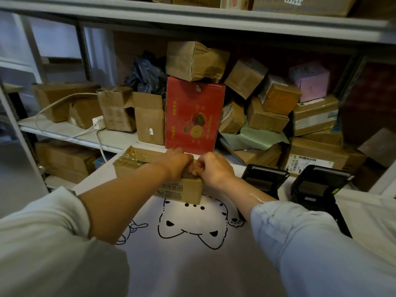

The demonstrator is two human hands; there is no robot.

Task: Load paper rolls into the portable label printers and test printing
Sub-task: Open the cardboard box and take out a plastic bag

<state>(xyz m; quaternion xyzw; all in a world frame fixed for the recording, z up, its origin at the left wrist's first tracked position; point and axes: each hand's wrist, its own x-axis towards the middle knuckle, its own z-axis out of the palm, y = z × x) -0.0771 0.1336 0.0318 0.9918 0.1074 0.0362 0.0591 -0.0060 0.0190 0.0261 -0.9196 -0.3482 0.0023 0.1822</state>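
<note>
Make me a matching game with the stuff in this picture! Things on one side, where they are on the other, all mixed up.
Things:
1. taped cardboard box
2. red fruit box
3. two black printers
4. pink box

Places:
A. on the shelf's right side, atop the pile of parcels
B. on the table, under both hands
C. on the table, right of the hands, lids open
D. standing on the shelf, behind the hands

Pairs: 1-B, 2-D, 3-C, 4-A

The left hand and right hand pinch at the taped box's top edge.
</note>
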